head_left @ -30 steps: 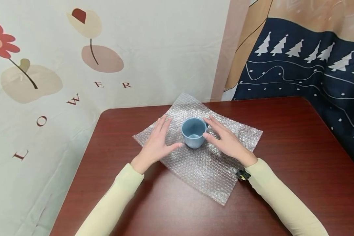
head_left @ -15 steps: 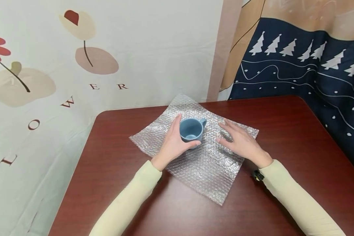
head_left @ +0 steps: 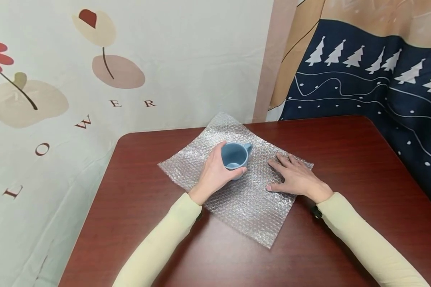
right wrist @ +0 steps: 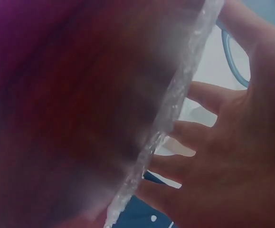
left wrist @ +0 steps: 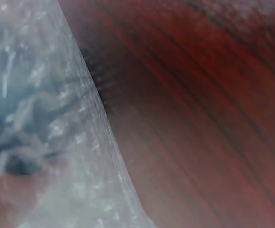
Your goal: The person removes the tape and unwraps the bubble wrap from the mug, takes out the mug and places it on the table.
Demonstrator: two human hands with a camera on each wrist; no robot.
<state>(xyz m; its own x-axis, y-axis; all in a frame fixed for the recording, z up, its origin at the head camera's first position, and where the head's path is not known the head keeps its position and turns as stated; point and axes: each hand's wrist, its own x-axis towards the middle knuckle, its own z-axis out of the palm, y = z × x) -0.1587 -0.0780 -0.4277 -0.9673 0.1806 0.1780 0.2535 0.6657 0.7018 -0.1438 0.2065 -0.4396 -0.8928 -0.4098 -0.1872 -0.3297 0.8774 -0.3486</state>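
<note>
A light blue mug stands upright on a sheet of bubble wrap, its handle pointing to the far right. My left hand grips it from the left, thumb across the near side and fingers round the far left. In the left wrist view, skin and a blurred blue patch show past the wrap. With fingers spread, my right hand rests on the wrap's right part. The right wrist view has those fingers against the sheet, seen edge-on, and the mug's handle behind the thumb.
The sheet lies cornerwise on a reddish-brown wooden table, one corner towards the back edge. Behind stands a pale flower-print cloth; to the right hangs a dark blue cloth with white trees.
My left hand has moved right and taken hold of the mug. My right hand has left the handle side, shifted right and come down on the bubble wrap.
</note>
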